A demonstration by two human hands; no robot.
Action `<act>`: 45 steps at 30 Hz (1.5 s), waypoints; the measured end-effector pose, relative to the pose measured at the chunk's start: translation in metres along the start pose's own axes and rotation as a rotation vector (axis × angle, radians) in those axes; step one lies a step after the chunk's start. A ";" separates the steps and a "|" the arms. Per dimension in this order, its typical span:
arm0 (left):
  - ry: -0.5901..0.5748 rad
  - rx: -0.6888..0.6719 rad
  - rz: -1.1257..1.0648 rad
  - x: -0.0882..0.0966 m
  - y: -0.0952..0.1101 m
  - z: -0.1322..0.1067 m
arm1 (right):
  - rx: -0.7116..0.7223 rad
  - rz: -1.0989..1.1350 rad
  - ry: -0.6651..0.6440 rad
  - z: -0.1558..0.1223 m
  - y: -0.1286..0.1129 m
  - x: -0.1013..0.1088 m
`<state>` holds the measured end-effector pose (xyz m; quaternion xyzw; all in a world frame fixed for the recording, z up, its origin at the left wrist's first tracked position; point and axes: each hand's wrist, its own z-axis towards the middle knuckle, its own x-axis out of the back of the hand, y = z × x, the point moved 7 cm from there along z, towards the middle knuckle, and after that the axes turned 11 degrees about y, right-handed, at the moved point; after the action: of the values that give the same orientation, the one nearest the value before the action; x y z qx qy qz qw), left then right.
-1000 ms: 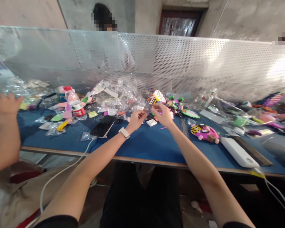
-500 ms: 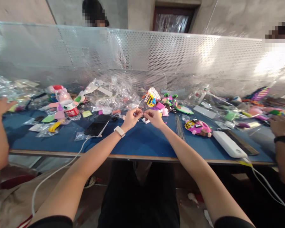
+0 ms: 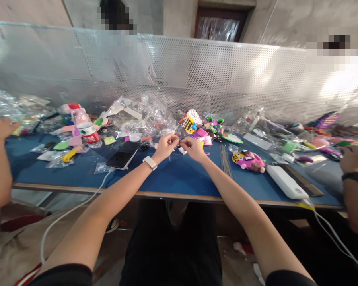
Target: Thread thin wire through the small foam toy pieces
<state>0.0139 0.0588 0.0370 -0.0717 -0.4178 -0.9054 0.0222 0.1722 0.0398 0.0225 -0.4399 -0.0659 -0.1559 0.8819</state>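
Fingertips almost touching, my two hands meet over the middle of the blue table. My left hand (image 3: pixel 164 148) is closed in a pinch, and a thin pale wire (image 3: pixel 170 153) hangs down from its fingers. Opposite it, my right hand (image 3: pixel 195 149) also pinches. Something small and dark shows at its fingertips, too small to name. Just behind the hands lie pink foam pieces (image 3: pixel 207 140) and a colourful foam piece with yellow and black stripes (image 3: pixel 190 125). A bundle of thin wires (image 3: pixel 225 161) lies to the right of my right hand.
A phone (image 3: pixel 123 155) with a white cable and a bottle (image 3: pixel 88 133) stand left. On the right are a pink tiger-like foam piece (image 3: pixel 248 160) and a white power bank (image 3: pixel 287 182). Plastic bags (image 3: pixel 143 115) line the perforated screen (image 3: pixel 173 71). Co-workers' arms (image 3: pixel 356 163) show at both sides.
The thin pale wire now shows hanging below my left fingers. Both hands stay in nearly the same place, still pinched close together. The camera view has shifted slightly.
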 end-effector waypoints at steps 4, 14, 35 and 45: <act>0.022 0.258 -0.182 -0.004 -0.019 0.000 | 0.053 -0.057 0.051 -0.002 -0.008 0.003; 0.090 0.133 -0.061 0.005 -0.011 0.001 | -0.035 0.048 0.140 -0.003 -0.003 0.005; -0.046 -0.335 0.375 -0.004 0.030 -0.008 | 0.222 -0.201 0.171 -0.005 -0.032 0.018; -0.117 -0.181 0.231 -0.008 0.020 -0.005 | 0.319 -0.256 0.137 -0.006 -0.038 0.017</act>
<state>0.0234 0.0421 0.0476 -0.1738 -0.3241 -0.9250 0.0954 0.1752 0.0096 0.0521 -0.2713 -0.0848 -0.2839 0.9157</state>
